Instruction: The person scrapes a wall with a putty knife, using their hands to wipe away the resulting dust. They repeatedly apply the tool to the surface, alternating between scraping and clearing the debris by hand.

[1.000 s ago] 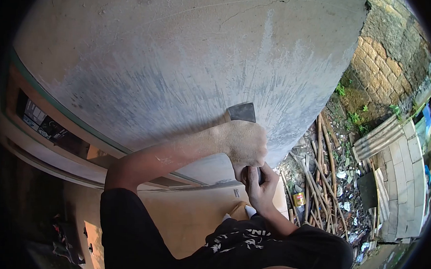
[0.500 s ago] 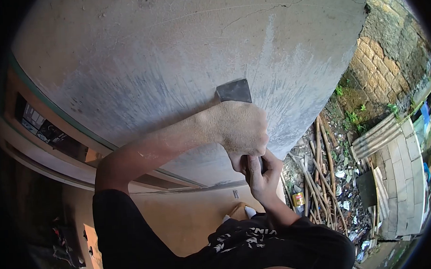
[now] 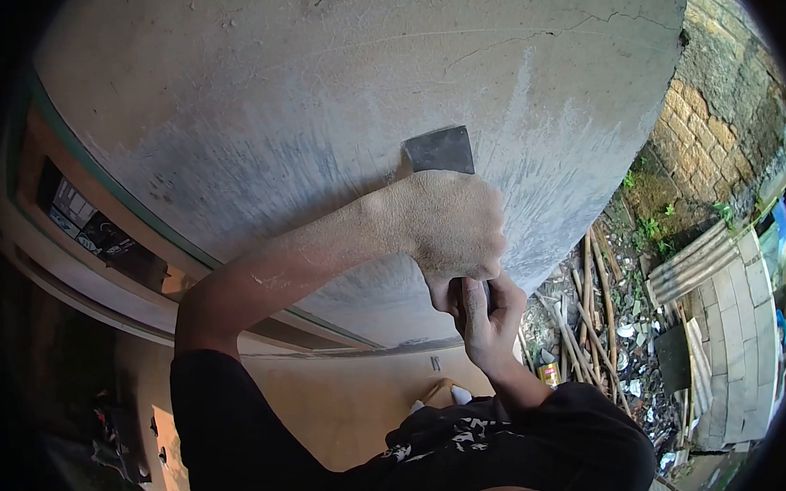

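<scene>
Higher on the wall (image 3: 273,119) than a second ago, your scraper (image 3: 439,150) presses flat, left hand (image 3: 449,225) and right hand (image 3: 488,316) both in a clenched grip on it, seemingly mid-stroke; continuing calls for even pressure.

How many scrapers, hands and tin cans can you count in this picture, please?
scraper: 1
hands: 2, the left hand and the right hand, both gripping the scraper
tin can: 1, on the ground among the sticks
Total: 4
</scene>
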Available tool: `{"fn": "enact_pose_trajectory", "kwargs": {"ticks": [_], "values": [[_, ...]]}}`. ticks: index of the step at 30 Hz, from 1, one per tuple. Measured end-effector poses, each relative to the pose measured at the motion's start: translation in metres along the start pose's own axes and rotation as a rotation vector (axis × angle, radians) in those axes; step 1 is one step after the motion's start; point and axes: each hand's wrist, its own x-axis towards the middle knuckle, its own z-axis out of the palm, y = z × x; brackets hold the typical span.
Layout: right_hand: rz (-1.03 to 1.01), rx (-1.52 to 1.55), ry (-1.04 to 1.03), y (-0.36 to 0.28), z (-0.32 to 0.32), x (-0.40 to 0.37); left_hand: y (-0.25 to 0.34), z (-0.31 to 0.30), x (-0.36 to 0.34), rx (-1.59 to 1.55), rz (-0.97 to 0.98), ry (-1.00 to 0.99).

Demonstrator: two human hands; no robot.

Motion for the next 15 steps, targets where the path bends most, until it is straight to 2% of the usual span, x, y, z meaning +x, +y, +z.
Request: {"fn": "enact_pose_trajectory", "kwargs": {"ticks": [1,3,7,8,11,13,15], "values": [[-0.078,-0.012,0.011,0.003,0.001,0.000,0.001,-0.001,-0.001,0.009,-0.004,0.011],[-0.058,-0.011,0.012,0.005,-0.001,-0.015,0.014,0.017,0.006,-0.008,0.003,0.030],[0.091,-0.009,0.036,0.016,0.001,-0.024,0.013,0.024,0.007,-0.022,0.045,0.039],[0.095,0.016,0.031,0.016,0.003,-0.016,0.008,0.021,0.007,0.003,0.014,-0.069],[0.202,0.104,0.023,0.012,0.004,-0.013,0.001,0.006,0.003,-0.006,0.009,-0.157],[0.111,0.064,0.002,0.004,0.004,-0.017,0.008,0.003,0.001,0.015,-0.013,-0.133],[0.164,0.129,-0.005,-0.004,0.003,-0.024,0.014,0.005,0.003,0.040,-0.044,-0.018]]}}
